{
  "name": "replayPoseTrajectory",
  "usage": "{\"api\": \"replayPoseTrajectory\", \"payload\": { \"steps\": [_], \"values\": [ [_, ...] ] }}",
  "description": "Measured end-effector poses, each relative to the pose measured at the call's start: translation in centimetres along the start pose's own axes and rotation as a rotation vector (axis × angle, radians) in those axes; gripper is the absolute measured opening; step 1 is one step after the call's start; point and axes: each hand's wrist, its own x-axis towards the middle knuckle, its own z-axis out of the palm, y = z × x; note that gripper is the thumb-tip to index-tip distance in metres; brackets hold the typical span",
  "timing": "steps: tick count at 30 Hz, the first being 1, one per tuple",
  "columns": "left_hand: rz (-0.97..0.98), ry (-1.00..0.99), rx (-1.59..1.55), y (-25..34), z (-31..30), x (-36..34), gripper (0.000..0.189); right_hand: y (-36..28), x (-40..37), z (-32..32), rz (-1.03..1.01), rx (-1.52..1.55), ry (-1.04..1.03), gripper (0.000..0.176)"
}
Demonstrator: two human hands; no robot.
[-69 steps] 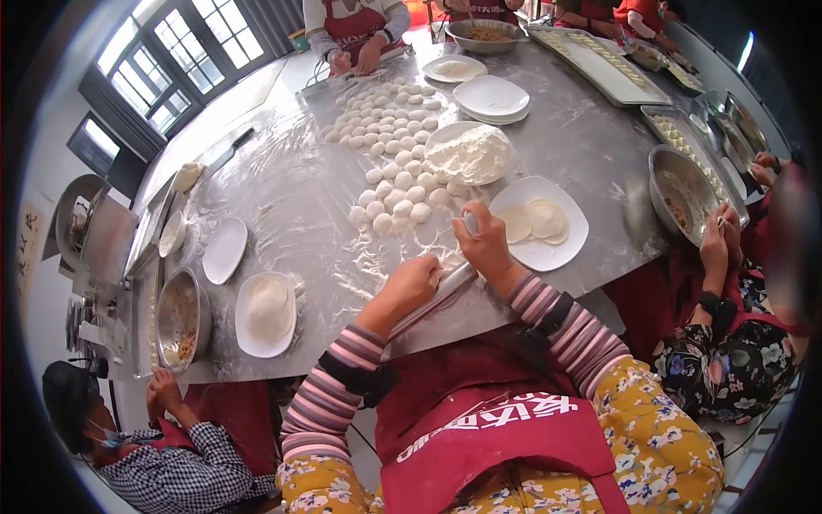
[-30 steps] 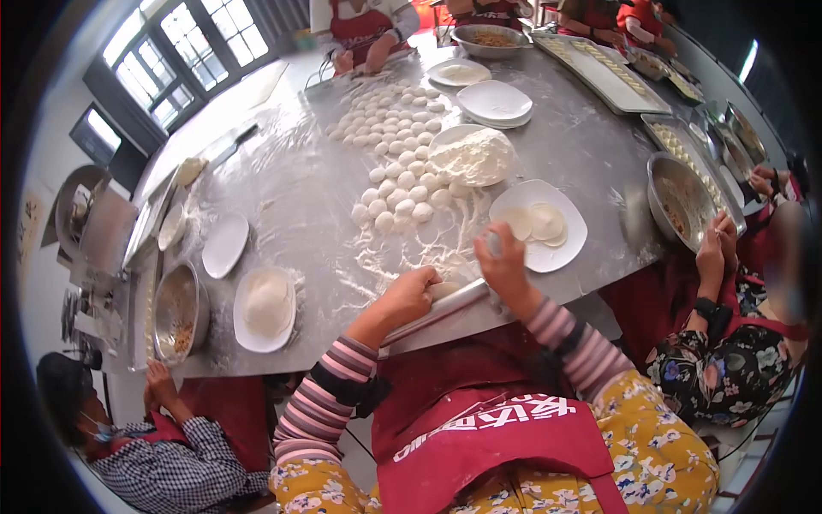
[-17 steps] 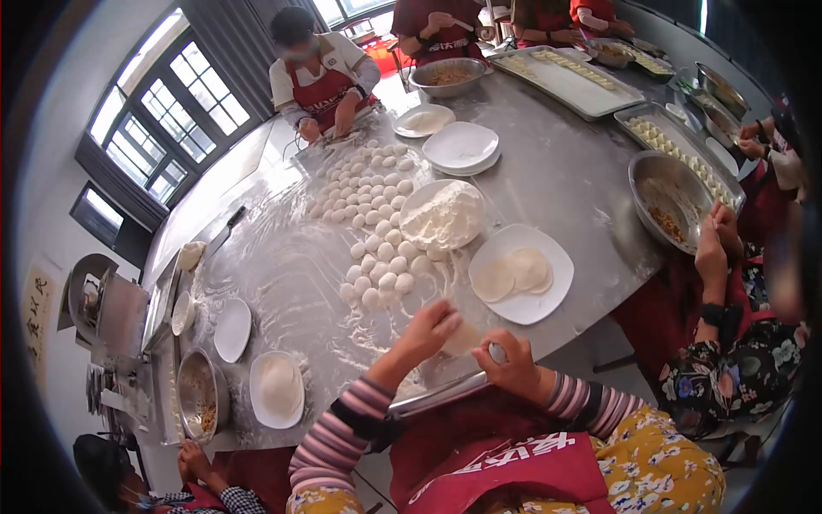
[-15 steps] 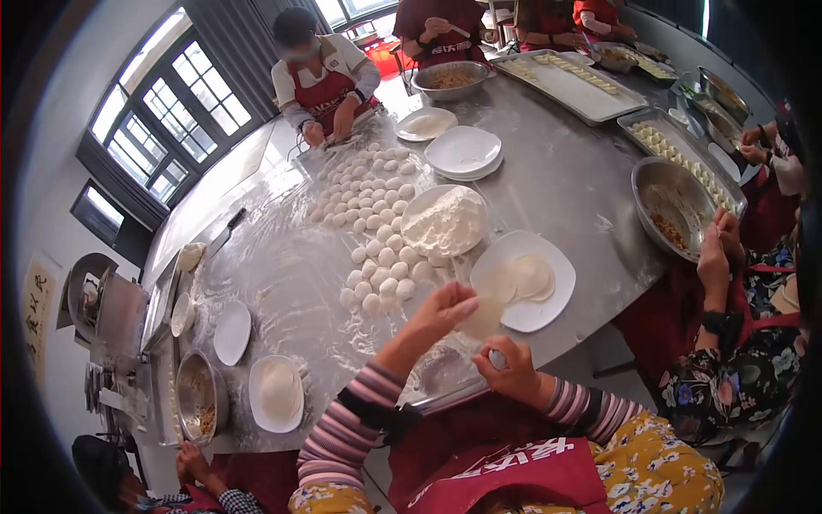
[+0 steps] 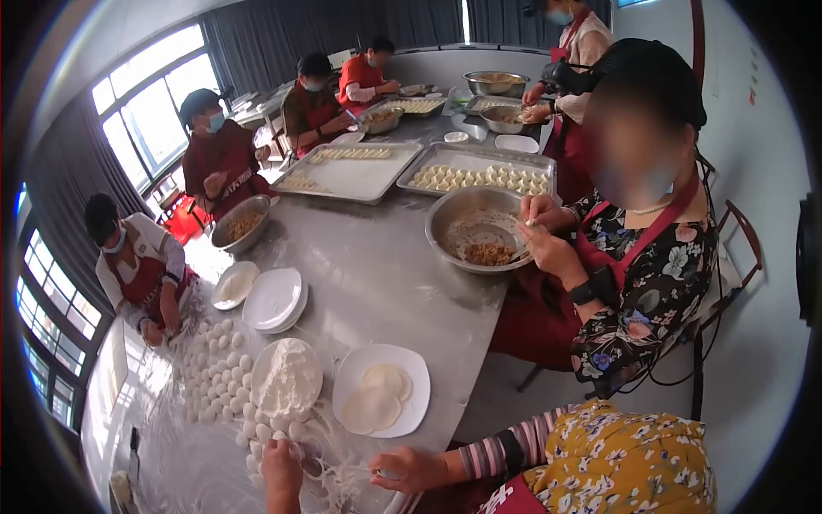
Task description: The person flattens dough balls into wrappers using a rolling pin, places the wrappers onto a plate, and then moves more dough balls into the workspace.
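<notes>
My left hand (image 5: 282,469) is at the near end of the dough balls (image 5: 224,377), its fingers closed around a dough ball, partly hidden by them. My right hand (image 5: 413,469) is curled near the table's front edge, gripping what looks like a rolling pin (image 5: 390,474); only its pale end shows. Beyond it, a white square plate (image 5: 417,403) holds a few thin round dough wrappers (image 5: 372,408) that overlap. Left of this plate, a heap of white flour (image 5: 288,377) sits on another dish.
The metal table (image 5: 377,295) is dusted with flour. Stacked white plates (image 5: 276,300) stand beyond the heap. At right, a co-worker (image 5: 642,257) works over a steel bowl of filling (image 5: 488,254). Trays of dumplings (image 5: 479,178) lie farther back, with several people around. A knife (image 5: 134,450) lies at left.
The view has swung right and up. My left hand has let go of a wrapper, now on the plate, and moved to the dough balls. My right hand remains closed near the table edge.
</notes>
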Motion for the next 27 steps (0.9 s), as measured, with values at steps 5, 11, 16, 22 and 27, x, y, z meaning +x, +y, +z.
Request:
{"api": "replayPoseTrajectory", "payload": {
  "steps": [5, 11, 16, 22, 27],
  "values": [
    [0.148, 0.051, 0.180, -0.5, 0.3, 0.3, 0.017, -0.5, 0.5, -0.2, -0.018, 0.009, 0.028, 0.028],
    [0.000, 0.164, -0.229, 1.4, 1.2, -4.2, 0.025, -0.4, 0.2, -0.2, 0.020, -0.007, 0.011, 0.025],
    [-0.310, -0.156, -0.703, 3.7, 2.1, -9.0, 0.018, 0.1, 3.5, 0.9, -0.083, -0.064, 0.003, 0.023],
    [-0.311, -0.103, -0.587, 5.0, 1.7, -10.5, 0.016, 2.4, 4.3, 2.5, 0.019, -0.042, 0.007, 0.026],
    [-0.258, -0.106, -0.637, 4.5, 2.9, -11.3, 0.017, 1.6, 3.8, 2.2, -0.100, -0.099, 0.080, 0.029]
  ]
}}
